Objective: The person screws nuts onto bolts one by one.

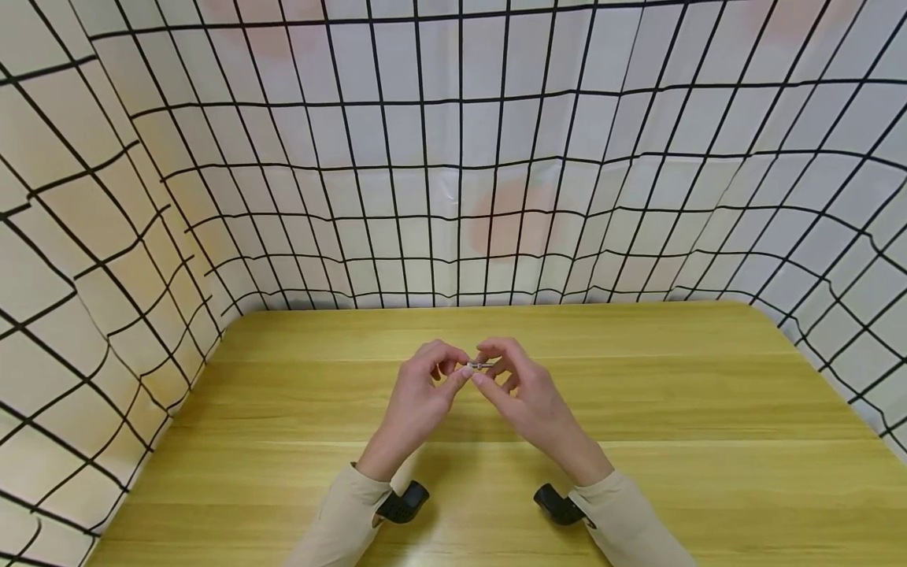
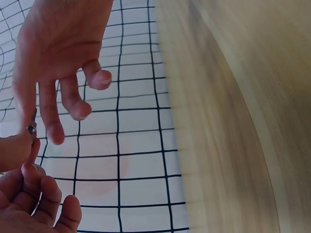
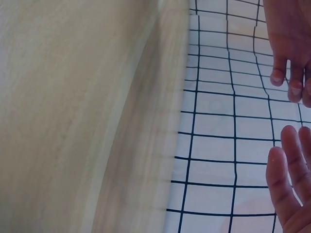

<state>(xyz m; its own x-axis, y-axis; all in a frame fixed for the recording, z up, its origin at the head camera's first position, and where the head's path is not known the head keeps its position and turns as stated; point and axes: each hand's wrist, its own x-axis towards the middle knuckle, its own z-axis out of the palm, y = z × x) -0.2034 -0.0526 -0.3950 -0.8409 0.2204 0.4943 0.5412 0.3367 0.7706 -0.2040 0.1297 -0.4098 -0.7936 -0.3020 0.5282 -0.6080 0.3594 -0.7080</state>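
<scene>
**Small part, small pinch: a drop is the main risk**

I see the left hand (image 1: pixel 423 383) pinching one end of a small metal part (image 1: pixel 483 365) between thumb and fingertips. The right hand (image 1: pixel 526 390) has its thumb and index finger close around the other end; whether it really grips, I cannot tell. The part is between the two hands, above the wooden table (image 1: pixel 283 409).

In my judgement, the weak point is the left pinch: it covers very little surface, so a sideways push from the right fingers could make the part turn or slip out. If it falls, it may bounce or roll on the bare wood, perhaps toward the grid-patterned sheet (image 1: pixel 439 134) behind the far edge. Also, the fingers hide much of the part, and my right wrist view does not show it, so I could notice a bad alignment too late.
</scene>
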